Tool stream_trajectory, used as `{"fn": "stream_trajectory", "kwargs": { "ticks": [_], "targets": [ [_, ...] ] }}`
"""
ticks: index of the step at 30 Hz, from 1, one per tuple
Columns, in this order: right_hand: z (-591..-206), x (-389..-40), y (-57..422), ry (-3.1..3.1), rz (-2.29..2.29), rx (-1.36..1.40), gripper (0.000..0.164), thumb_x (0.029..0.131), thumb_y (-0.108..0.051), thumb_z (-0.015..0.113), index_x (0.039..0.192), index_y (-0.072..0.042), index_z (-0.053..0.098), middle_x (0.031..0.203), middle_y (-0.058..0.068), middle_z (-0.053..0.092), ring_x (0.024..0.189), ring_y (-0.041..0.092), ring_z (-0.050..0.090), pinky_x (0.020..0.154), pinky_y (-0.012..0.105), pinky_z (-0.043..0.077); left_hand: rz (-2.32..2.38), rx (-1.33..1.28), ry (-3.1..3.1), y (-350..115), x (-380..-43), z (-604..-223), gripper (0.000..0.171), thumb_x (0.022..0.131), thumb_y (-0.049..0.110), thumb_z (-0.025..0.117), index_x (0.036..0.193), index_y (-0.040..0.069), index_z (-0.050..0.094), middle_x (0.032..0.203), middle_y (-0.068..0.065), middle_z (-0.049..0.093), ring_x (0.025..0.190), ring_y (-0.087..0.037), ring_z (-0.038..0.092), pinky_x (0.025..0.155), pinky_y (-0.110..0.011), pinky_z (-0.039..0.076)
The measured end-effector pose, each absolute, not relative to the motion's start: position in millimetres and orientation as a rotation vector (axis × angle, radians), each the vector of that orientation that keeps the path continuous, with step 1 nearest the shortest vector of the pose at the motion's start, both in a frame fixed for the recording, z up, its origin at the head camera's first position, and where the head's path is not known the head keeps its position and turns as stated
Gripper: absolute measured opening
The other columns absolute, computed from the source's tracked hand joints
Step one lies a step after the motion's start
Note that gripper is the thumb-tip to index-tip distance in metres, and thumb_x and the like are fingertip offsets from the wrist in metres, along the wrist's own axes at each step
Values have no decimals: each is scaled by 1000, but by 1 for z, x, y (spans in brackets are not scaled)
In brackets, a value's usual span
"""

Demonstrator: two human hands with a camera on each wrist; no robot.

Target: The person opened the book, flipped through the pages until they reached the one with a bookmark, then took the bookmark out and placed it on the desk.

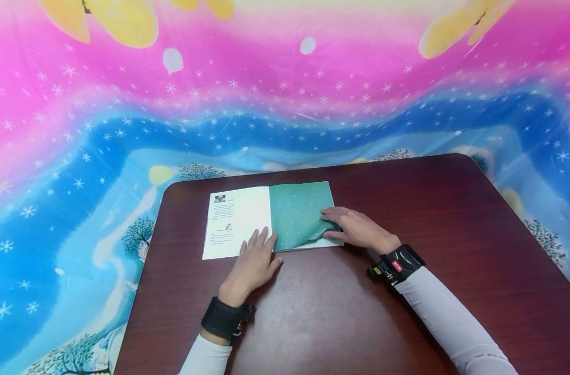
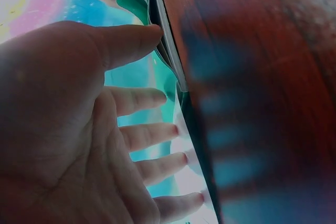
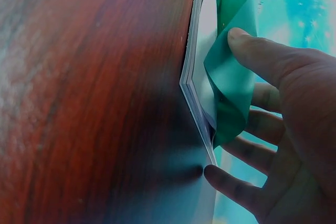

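Observation:
An open book (image 1: 243, 208) lies on the table, with a white printed left page and a green dotted right page (image 1: 299, 213). My left hand (image 1: 252, 268) rests on the lower part of the book near the fold, fingers straight and spread; its fingertips touch the white page in the left wrist view. At the book's right edge, my right hand (image 1: 360, 229) holds the green page, whose lower corner is bent up. In the right wrist view the thumb (image 3: 257, 51) lies on the curled green page, and other fingers are partly hidden behind it.
The dark red-brown table (image 1: 332, 312) has rounded far corners. Behind it and at its sides hangs a pink and blue cloth (image 1: 266, 94) with snowflakes and trees. Black straps with small devices sit on both wrists, the right one (image 1: 402, 263) close above the table.

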State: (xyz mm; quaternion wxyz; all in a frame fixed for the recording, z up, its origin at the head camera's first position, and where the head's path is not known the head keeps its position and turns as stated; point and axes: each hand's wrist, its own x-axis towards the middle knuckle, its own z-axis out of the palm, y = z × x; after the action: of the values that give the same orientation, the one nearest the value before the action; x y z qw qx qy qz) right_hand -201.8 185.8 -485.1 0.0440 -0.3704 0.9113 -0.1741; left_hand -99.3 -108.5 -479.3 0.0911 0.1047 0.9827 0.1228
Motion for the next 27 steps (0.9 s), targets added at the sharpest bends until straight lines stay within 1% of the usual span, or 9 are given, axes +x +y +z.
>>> {"fn": "stream_trajectory", "kwargs": {
  "ticks": [3,7,10,13,17,20,27],
  "targets": [
    [-485,-201,185,2810,-545,-1121,57,94,-45,57,138,-9,59,147,10,51,136,25,44,109,46,39,390,299,2937,-106,-101,-478,69,95,44,54,154,12,36,161,-15,28,148,-37,20,113,-60,24],
    [-486,-201,184,2849,-538,-1106,60,95,-48,55,139,-8,57,146,12,51,135,27,44,106,48,41,458,270,2931,-101,-104,-476,70,95,45,54,153,12,37,162,-17,25,148,-38,16,109,-66,26],
    [-487,-200,184,2887,-534,-1103,63,94,-51,53,140,-8,55,147,14,49,135,28,43,106,48,41,467,252,2925,-96,-108,-474,73,94,50,53,154,13,35,163,-18,21,149,-39,13,105,-71,27],
    [-486,-200,183,2932,-557,-1102,64,93,-51,55,140,-7,55,147,16,47,136,29,41,103,48,44,451,236,2939,-90,-111,-473,78,92,55,54,155,14,34,163,-18,20,147,-43,14,100,-76,27],
    [-485,-201,182,2995,-575,-1087,64,92,-51,57,139,-8,56,147,18,45,136,29,40,94,47,50,445,216,2970,-83,-114,-474,84,89,59,56,154,12,34,162,-22,20,144,-50,16,95,-80,27],
    [-485,-201,182,3017,-581,-1064,63,92,-52,56,139,-9,56,148,18,44,136,29,40,88,47,53,434,211,2990,-79,-115,-475,84,89,60,55,154,10,34,160,-24,22,143,-53,17,93,-82,26],
    [-486,-203,182,3056,-605,-1037,67,92,-52,57,144,-9,50,149,18,43,132,30,43,78,45,56,400,188,3010,-72,-118,-479,78,93,57,50,154,10,35,159,-23,26,143,-51,17,93,-82,26]
  ]
}}
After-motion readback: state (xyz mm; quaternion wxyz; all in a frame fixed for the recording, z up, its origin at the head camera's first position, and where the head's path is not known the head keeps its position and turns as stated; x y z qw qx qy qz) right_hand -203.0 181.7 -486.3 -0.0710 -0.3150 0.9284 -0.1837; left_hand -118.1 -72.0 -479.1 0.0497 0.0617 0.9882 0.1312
